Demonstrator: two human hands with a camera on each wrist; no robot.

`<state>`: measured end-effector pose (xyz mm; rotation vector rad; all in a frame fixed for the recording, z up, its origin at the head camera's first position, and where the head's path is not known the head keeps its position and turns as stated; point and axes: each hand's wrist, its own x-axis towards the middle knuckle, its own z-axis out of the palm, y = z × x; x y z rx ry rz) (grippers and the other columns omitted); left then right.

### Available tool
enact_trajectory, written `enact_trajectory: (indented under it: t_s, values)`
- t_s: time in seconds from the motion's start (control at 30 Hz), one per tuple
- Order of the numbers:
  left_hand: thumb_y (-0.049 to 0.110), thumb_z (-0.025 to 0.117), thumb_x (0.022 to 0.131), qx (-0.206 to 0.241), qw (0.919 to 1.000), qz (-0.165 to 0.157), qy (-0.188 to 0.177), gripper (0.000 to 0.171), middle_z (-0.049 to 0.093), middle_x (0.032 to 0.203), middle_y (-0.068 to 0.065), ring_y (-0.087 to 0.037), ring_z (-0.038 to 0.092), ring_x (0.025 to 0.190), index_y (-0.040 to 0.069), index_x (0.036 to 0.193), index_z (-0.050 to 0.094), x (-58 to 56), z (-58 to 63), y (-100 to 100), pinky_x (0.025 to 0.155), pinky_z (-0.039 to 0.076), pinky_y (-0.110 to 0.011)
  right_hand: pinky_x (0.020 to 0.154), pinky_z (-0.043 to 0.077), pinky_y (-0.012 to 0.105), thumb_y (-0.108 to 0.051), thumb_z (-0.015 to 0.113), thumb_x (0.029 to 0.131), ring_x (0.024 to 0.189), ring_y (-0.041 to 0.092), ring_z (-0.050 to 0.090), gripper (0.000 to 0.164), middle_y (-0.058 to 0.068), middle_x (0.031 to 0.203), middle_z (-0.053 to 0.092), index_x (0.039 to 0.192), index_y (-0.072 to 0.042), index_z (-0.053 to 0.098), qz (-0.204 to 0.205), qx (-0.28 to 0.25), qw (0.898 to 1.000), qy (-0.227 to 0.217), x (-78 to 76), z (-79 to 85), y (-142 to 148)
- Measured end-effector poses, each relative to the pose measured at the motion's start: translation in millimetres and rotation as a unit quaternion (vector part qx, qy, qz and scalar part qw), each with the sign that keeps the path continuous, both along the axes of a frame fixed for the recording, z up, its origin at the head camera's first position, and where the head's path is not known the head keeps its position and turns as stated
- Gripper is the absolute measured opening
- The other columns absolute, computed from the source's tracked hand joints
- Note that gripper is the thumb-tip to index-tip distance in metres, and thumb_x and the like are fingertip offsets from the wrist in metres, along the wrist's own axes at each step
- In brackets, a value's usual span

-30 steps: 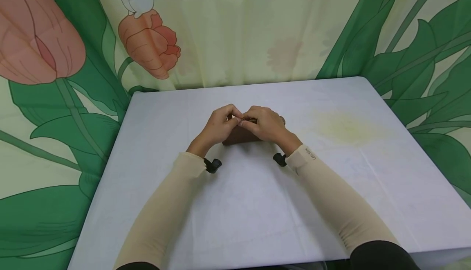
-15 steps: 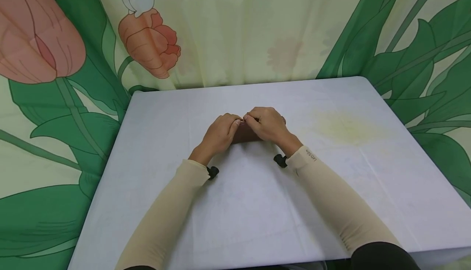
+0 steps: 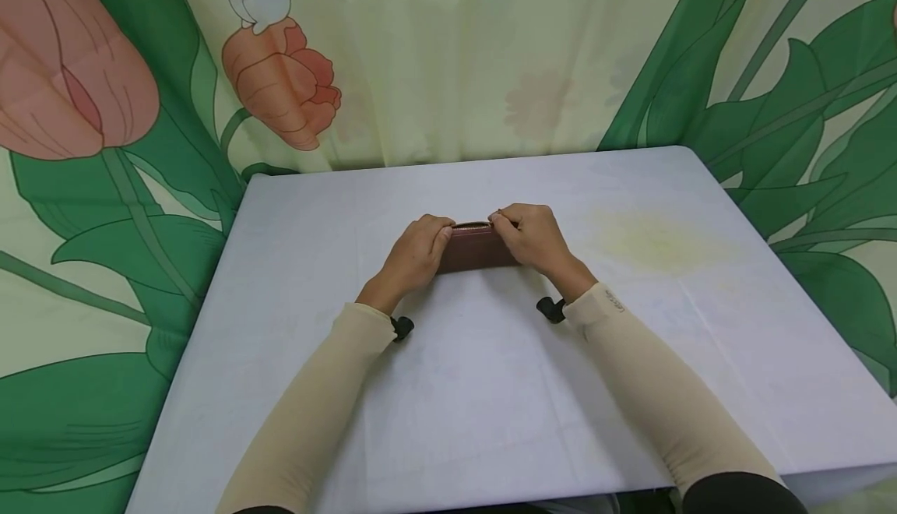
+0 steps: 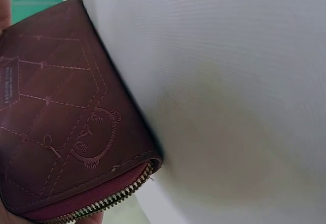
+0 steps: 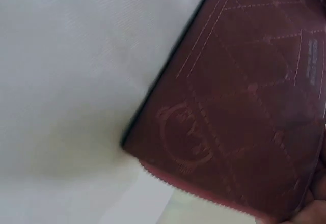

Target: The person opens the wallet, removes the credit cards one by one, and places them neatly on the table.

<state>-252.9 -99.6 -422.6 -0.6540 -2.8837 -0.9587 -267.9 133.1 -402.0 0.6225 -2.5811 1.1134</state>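
Note:
A dark reddish-brown zip wallet (image 3: 480, 251) stands on its long edge on the table, zipper side up. Gold zipper teeth (image 3: 471, 226) run along its top, with a dark line beside them. My left hand (image 3: 415, 253) grips the wallet's left end, thumb on the near face. At the right end my right hand (image 3: 534, 240) pinches the top edge; whether a zipper pull is between its fingers cannot be seen. In the left wrist view the wallet (image 4: 56, 107) shows diamond stitching and bare metal teeth at one end. The wallet (image 5: 239, 96) fills much of the right wrist view.
A white cloth (image 3: 462, 397) covers the table, with a pale yellow stain (image 3: 652, 241) to the right of the hands. Behind the table hangs a curtain (image 3: 434, 54) printed with flowers and leaves.
My right hand has moved right along the wallet's top edge, away from the left hand, baring the zipper teeth between them. Earlier the left hand shifted its grip to the wallet's left end.

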Motion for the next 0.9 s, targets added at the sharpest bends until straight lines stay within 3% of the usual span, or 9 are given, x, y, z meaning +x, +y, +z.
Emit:
enact_trajectory:
  t_s: [0.13,0.37,0.53,0.63,0.77,0.9]
  values:
    - [0.027,0.033,0.116,0.003,0.9999,-0.003,-0.011,0.043,0.059,0.142,-0.012,-0.027,0.051,0.136,0.005,0.142,0.058,1.3,1.5,0,0.116,0.037,-0.043,0.084,0.057,0.043,-0.014,0.06,0.103,0.1,0.027,0.076,0.037,0.01,0.099,0.08,0.072,-0.003,0.078,-0.01,-0.021,1.0,-0.016,0.0,-2.0,11]
    - [0.028,0.033,0.116,0.01,0.9997,-0.005,-0.02,0.043,0.058,0.144,-0.012,-0.027,0.049,0.139,0.005,0.143,0.057,2.5,2.7,-1,0.117,0.036,-0.043,0.092,0.056,0.047,-0.015,0.055,0.105,0.11,0.031,0.073,0.031,0.013,0.109,0.079,0.101,-0.001,0.083,-0.03,-0.051,0.996,-0.068,2.2,-0.5,26]
    - [0.027,0.032,0.116,0.011,0.9997,-0.007,-0.022,0.043,0.058,0.144,-0.013,-0.028,0.049,0.138,0.005,0.144,0.057,3.0,3.2,-1,0.117,0.036,-0.044,0.094,0.054,0.047,-0.02,0.053,0.107,0.115,0.031,0.071,0.034,0.013,0.113,0.078,0.108,-0.001,0.081,-0.048,-0.05,0.994,-0.09,1.8,-1.6,35]
    - [0.027,0.032,0.116,0.011,0.9997,-0.007,-0.021,0.044,0.058,0.144,-0.013,-0.028,0.049,0.138,0.004,0.144,0.057,3.1,3.5,0,0.116,0.036,-0.044,0.086,0.054,0.04,-0.022,0.053,0.108,0.111,0.029,0.071,0.035,0.013,0.114,0.078,0.108,-0.002,0.081,-0.06,-0.057,0.99,-0.11,1.4,-1.9,40]
    - [0.028,0.032,0.116,0.012,0.9997,-0.007,-0.022,0.044,0.057,0.144,-0.013,-0.028,0.049,0.138,0.005,0.144,0.057,3.0,3.7,0,0.116,0.036,-0.045,0.082,0.061,0.03,-0.022,0.052,0.108,0.109,0.028,0.072,0.037,0.016,0.116,0.076,0.103,0.002,0.08,-0.061,-0.09,0.984,-0.143,0.9,-2.6,47]
    - [0.027,0.033,0.116,0.025,0.9994,-0.006,-0.025,0.043,0.057,0.144,-0.013,-0.029,0.049,0.137,0.005,0.143,0.057,2.8,2.5,-1,0.116,0.037,-0.045,0.078,0.061,0.027,-0.02,0.052,0.109,0.104,0.023,0.075,0.037,0.022,0.115,0.075,0.106,0.006,0.078,-0.057,-0.12,0.976,-0.171,0.5,-4.1,53]
